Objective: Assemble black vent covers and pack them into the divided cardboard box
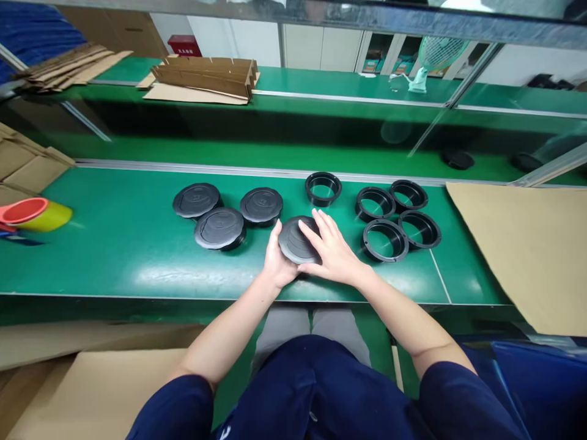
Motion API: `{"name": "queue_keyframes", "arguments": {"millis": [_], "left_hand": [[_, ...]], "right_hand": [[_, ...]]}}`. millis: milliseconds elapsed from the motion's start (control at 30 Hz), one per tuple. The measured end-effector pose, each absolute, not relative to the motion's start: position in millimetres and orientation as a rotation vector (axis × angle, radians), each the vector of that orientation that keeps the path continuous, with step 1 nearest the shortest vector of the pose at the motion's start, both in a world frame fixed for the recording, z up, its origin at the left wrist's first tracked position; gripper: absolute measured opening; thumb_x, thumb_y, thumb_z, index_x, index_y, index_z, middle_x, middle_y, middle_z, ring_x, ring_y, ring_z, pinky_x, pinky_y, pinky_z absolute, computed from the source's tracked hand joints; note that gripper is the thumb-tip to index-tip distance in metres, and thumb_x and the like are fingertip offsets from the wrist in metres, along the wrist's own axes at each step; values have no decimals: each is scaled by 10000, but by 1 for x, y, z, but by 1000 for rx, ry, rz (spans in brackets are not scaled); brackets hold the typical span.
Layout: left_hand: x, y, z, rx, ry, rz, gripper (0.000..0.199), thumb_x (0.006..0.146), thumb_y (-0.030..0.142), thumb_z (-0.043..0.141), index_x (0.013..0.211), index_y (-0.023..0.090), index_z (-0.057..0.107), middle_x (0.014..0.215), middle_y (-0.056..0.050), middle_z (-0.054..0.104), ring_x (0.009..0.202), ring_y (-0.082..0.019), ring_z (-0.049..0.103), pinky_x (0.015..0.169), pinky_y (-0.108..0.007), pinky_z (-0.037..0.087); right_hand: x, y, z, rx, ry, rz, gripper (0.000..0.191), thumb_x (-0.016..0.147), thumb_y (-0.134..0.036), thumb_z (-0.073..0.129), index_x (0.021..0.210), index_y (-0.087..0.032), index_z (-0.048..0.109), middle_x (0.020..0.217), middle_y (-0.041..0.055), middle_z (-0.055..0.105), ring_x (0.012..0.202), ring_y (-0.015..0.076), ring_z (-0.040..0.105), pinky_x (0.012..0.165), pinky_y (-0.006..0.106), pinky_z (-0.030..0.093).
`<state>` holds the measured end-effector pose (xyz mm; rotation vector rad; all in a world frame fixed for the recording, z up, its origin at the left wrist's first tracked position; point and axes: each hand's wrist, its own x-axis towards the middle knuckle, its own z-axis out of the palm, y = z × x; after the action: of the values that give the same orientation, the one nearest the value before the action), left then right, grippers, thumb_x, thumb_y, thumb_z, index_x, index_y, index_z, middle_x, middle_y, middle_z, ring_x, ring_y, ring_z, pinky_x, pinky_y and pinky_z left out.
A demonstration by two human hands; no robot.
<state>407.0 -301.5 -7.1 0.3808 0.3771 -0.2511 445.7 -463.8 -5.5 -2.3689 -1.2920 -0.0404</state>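
Hands both on one black round cap [293, 239], held between them just above the near part of the green bench [114, 256]; left hand [277, 260] cups its left rim from below and behind, thumb up along the edge, right hand [332, 250] lies flat over its right half with fingers [321, 223] spread toward the far side. Both are grasping the cap, neither clenched tight. Cap is a flat disc, face tilted toward the camera, no long axis to speak of. Finished caps [220, 227], three of them, sit close together to the left, nearer the left hand. Open black rings [384, 239] cluster to the right, nearer the right hand, and a single ring [323, 187] stands just beyond the held cap. Cardboard sheet [527, 250] covers the far right of the bench
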Motion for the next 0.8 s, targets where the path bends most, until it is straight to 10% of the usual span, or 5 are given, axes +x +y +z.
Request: {"name": "queue_keyframes", "arguments": {"millis": [300,500,800], "left_hand": [[432,-289,-22,539,204,-428,788,978,775,279,1511,222,456,1364,-212,621,1251,-377,619,1012,-586,513],[435,-281,-40,628,196,-436,707,1017,681,358,1403,122,553,1358,-250,609,1188,-348,649,958,-482,548],[435,-278,-43,587,203,-484,637,1012,653,418,1259,117,659,1224,-200,681,1076,-281,681,861,-368,566]], "right_hand": [[560,-444,20,-2536,-996,-85,1100,772,-705,714,1620,-153,281,1589,249,278,1449,436,295,1178,616,313],[628,-431,2,-2736,-821,39,1046,801,-726,672,1592,-130,336,1575,263,331,1440,443,333,1173,586,316],[647,-422,0,-2642,-966,-304,745,1041,-603,210,1619,-135,264,1689,187,202,1576,352,128,1245,615,132]]}}
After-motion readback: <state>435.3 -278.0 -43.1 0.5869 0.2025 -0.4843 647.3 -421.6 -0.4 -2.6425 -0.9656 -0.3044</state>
